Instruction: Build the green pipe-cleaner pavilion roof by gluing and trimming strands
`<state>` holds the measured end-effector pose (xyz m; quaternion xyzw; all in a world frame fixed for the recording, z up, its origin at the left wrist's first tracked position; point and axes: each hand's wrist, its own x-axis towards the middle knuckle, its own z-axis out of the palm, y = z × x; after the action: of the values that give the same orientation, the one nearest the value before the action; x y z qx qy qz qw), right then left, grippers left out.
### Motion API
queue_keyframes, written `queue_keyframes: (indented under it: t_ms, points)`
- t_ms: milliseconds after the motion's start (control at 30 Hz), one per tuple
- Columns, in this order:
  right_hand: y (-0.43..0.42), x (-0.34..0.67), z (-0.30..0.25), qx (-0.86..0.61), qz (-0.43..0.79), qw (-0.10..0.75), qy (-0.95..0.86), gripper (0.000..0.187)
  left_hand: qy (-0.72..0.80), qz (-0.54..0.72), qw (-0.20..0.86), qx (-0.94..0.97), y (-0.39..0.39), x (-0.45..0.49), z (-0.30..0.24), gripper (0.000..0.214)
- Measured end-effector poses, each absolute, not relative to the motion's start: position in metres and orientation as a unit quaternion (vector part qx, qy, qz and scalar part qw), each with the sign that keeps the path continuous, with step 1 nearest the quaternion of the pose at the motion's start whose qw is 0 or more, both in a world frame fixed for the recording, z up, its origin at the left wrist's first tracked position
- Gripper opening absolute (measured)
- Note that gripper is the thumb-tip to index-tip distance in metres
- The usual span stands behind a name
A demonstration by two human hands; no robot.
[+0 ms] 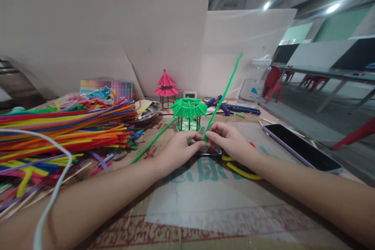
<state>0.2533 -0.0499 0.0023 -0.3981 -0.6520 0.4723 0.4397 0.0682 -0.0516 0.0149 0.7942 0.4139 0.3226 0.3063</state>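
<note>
My left hand (178,148) and my right hand (227,138) meet in front of me, both pinched on a long green pipe cleaner (224,93) that slants up to the right from my fingertips. Just behind my hands stands a small green pipe-cleaner pavilion (189,112). A pink pavilion (166,86) stands farther back by the wall. Another green pipe cleaner (152,141) lies on the cardboard (205,203) left of my left hand. A small dark object (209,150) lies under my fingers.
A big heap of coloured pipe cleaners (67,129) fills the left side, with a marker box (105,89) behind it. A phone (301,146) lies at right, a blue glue gun (222,105) at back, a yellow pipe cleaner (243,171) by my right wrist.
</note>
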Motion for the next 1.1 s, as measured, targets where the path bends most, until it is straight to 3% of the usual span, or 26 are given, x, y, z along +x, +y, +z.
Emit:
queue_keyframes:
  t_ms: [400,567,833,1100]
  points:
    - [-0.0512,0.254,0.0026,-0.402,0.465,0.43,-0.661,0.021,0.416,0.311,0.325,0.79,-0.0526,0.068,0.0134,0.015]
    - [-0.0524,0.2549,0.0021,-0.416,0.438,0.431,-0.67,0.022,0.412,0.323,0.323,0.789,-0.0537,0.0701,0.0147,0.016]
    - [-0.0542,0.2507,-0.0008,-0.368,0.507,0.438,-0.644,0.032,0.394,0.323,0.328,0.795,-0.0504,0.0692,0.0129,0.016]
    - [-0.0516,0.2529,0.0015,-0.375,0.5,0.473,-0.621,0.028,0.387,0.324,0.302,0.809,-0.0508,0.0679,0.0112,0.016]
